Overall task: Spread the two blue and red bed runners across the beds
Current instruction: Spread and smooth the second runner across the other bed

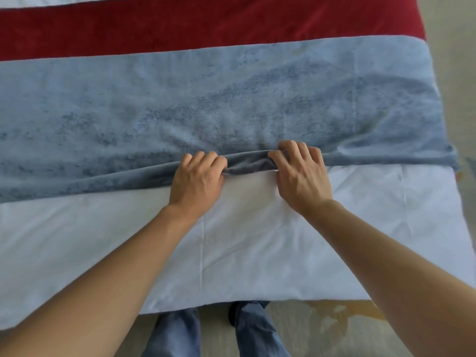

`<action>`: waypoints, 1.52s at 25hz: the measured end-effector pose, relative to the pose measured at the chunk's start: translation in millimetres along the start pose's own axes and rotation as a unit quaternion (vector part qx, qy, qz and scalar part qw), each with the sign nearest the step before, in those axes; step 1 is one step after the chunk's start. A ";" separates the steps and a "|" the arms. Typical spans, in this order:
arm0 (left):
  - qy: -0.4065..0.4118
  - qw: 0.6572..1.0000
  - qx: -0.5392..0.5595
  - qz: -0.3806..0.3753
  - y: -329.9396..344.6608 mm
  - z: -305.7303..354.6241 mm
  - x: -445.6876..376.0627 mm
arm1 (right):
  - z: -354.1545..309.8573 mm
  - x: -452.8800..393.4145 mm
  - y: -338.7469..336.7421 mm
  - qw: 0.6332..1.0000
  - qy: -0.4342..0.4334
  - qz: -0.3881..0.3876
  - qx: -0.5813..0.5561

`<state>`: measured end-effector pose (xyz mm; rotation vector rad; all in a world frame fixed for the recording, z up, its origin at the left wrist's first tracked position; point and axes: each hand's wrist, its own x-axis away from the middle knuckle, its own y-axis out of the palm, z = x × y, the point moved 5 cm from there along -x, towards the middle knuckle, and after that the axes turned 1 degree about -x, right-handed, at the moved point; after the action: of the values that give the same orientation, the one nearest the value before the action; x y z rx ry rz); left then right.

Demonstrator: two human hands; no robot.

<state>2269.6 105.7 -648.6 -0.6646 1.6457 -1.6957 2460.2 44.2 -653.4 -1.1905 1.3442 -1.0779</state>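
A blue bed runner [219, 104] lies flat across the bed from left to right. Behind it, edge to edge, lies a red bed runner [206, 27]. My left hand [197, 182] and my right hand [301, 176] both pinch the blue runner's near edge at the middle, a short way apart. Between the two hands the edge is bunched into a small fold lifted off the white sheet [244, 240]. The right end of the blue runner hangs over the bed's side.
The white sheet covers the near part of the bed up to its front edge. My jeans-clad legs [213, 331] stand against that edge on a pale floor [322, 328]. Floor also shows past the bed's right side.
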 end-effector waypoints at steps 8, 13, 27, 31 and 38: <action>0.054 0.997 0.039 0.031 9.8 95.1 -63.6 | 60.5 31.0 -12.5 0.998 0.047 0.027 0.014; 0.124 0.989 0.068 0.036 6.7 178.0 -90.6 | 121.4 59.1 -27.6 0.993 0.111 0.040 0.026; 0.128 0.990 0.066 0.001 38.6 398.8 -179.4 | 337.9 130.5 -33.2 0.976 0.210 0.049 -0.030; 0.145 0.987 0.069 -0.011 52.1 445.5 -194.5 | 374.1 148.2 -27.7 0.960 0.269 0.050 -0.066; 0.156 0.984 0.070 -0.053 71.2 463.5 -176.9 | 376.2 188.0 -11.8 0.963 0.265 -0.002 -0.056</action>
<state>2742.5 -59.1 -668.9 -0.4404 1.7033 -2.0553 2832.7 -145.1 -702.3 -1.0192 1.8311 -1.4011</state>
